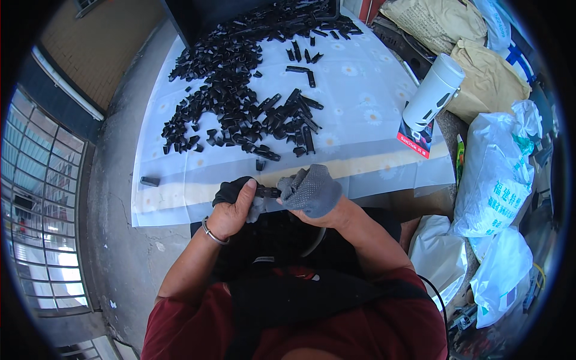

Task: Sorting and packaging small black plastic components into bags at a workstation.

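My left hand (231, 207), in a dark glove that leaves the thumb bare, grips one end of a small black plastic part (267, 191) just off the table's front edge. At its other end the fingers of my right hand (312, 195), in a grey dotted glove, close round it. My fingers hide much of the part. Beyond my hands lies a pile of small curved black pieces (225, 117). Longer black pieces (303, 114) are heaped to the right of that pile. A single black piece (150, 181) rests apart at the left.
A flower-patterned cover (372, 90) lies over the table. A black case (180, 24) stands open at the far side. At the right are a white bottle (435, 93), a red and black card (415, 143), tan sacks (486, 81) and white plastic bags (498, 171).
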The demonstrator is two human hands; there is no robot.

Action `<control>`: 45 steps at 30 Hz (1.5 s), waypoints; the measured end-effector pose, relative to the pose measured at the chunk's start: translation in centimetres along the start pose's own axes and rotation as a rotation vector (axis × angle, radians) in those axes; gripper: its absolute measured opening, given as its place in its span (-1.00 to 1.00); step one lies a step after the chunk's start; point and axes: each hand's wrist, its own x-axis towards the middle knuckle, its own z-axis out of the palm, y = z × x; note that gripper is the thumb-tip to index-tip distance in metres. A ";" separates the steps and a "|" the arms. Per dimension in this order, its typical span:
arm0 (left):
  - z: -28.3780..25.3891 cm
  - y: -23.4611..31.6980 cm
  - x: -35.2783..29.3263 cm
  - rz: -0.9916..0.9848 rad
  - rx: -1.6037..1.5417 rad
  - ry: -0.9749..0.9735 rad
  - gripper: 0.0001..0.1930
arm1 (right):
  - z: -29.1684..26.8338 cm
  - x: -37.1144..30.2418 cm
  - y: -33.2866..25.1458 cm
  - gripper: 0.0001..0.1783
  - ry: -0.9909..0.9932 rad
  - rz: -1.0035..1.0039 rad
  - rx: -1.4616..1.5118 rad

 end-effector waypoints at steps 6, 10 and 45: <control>1.0 -0.4 -0.1 0.253 0.263 0.137 -0.67 | 1.3 0.2 -1.1 -0.86 0.112 -0.116 -0.154; 1.0 0.2 -0.3 0.206 0.407 0.041 -0.72 | 2.8 -0.4 -1.2 -0.84 0.171 -0.167 -0.138; -0.2 -3.0 3.0 0.486 0.961 0.289 -0.86 | -2.6 2.1 2.2 -0.77 -0.002 0.282 -0.140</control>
